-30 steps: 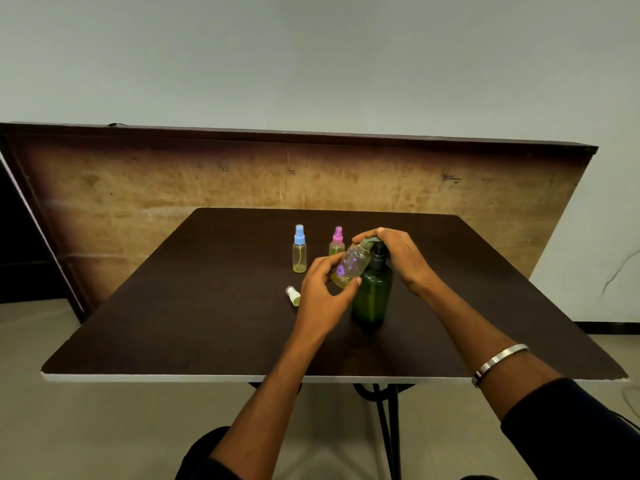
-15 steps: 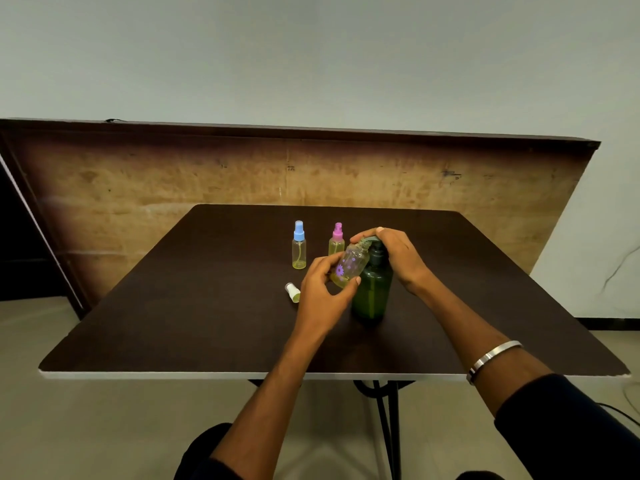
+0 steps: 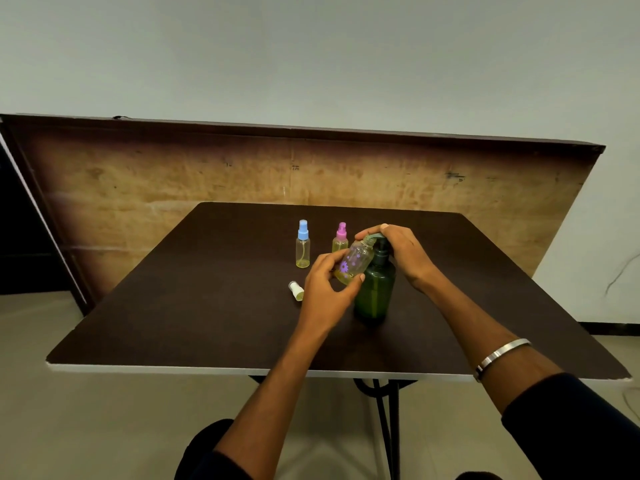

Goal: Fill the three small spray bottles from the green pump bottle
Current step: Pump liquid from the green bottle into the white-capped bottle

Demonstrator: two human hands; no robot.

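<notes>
A green pump bottle (image 3: 374, 289) stands upright near the middle of the dark table (image 3: 194, 306). My right hand (image 3: 403, 252) curls over its pump head and hides it. My left hand (image 3: 327, 289) holds a small clear bottle with purple flowers (image 3: 356, 263), tilted with its open neck up at the pump spout; a little yellow liquid sits at its base. A blue-capped spray bottle (image 3: 303, 248) and a pink-capped spray bottle (image 3: 340, 238) stand upright behind, both holding yellow liquid. A loose white spray cap (image 3: 296, 290) lies on the table left of my left hand.
A large wooden board (image 3: 173, 188) leans upright behind the table against the wall. The table's white front edge (image 3: 156, 368) faces me, and black metal legs (image 3: 386, 417) show beneath it. A metal bangle (image 3: 500, 355) circles my right wrist.
Both hands stay where they were on the flowered bottle and the pump head. Only the camera view has shifted slightly.
</notes>
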